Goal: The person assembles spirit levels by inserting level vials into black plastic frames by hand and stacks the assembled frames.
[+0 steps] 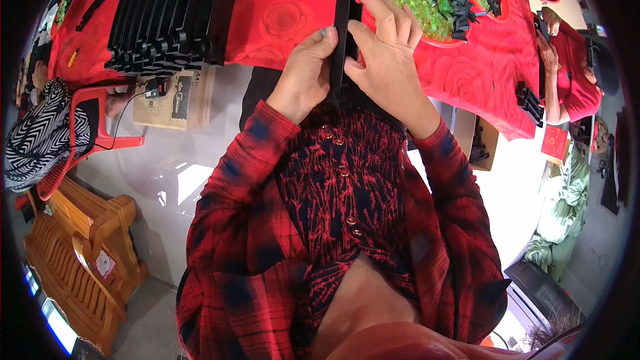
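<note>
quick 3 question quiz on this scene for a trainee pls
1. True or false: both hands grip the long black plastic part.
2. What fills the red bowl past the hands? A) green pieces and black strips B) screws C) coins
3. Fill in: the stack of black parts lies on a ___ tablecloth.

Key:
1. True: the left hand and right hand both hold it.
2. A
3. Red

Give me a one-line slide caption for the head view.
Both hands, left and right, grip a long black plastic part upright over a red tablecloth.
</note>
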Demonstrator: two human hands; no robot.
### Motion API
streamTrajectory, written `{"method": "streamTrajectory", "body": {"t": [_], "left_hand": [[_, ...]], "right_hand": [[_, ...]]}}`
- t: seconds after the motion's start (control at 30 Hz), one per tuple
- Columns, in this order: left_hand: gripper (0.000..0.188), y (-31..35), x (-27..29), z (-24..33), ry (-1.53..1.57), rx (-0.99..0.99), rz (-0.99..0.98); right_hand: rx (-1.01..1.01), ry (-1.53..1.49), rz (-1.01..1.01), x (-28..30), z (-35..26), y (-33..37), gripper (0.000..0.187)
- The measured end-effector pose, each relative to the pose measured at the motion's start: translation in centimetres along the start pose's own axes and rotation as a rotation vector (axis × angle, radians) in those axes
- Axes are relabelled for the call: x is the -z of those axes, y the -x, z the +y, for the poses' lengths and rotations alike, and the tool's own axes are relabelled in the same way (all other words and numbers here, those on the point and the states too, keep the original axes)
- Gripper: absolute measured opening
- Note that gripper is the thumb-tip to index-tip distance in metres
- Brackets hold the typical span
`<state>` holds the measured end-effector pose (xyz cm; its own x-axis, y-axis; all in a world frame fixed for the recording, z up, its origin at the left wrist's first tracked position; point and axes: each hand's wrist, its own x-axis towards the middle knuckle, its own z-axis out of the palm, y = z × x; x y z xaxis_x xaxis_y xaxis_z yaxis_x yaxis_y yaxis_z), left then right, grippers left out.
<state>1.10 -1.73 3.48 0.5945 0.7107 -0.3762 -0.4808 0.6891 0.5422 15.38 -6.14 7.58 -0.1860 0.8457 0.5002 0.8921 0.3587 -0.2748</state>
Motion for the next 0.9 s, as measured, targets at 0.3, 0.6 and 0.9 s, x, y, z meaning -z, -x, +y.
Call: {"method": "streamTrajectory", "body": {"t": [0.3,0.6,0.9], "left_hand": [[0.028,-1.4,1.5,-0.1,-0.021,-0.002,-0.020],[0.062,0.5,1.6,-0.5,-0.964,-0.753,-0.007],[0.046,-0.5,1.2,1.0,-1.549,-1.218,-0.047]], "right_hand": [[-0.023,0.026,0.020,-0.7,0.7,0.2,0.032],[-0.238,-0.275,0.093,0.2,3.3,0.1,0.034],[-0.704,-1.418,-0.168,1.4,2.1,0.8,0.021]]}}
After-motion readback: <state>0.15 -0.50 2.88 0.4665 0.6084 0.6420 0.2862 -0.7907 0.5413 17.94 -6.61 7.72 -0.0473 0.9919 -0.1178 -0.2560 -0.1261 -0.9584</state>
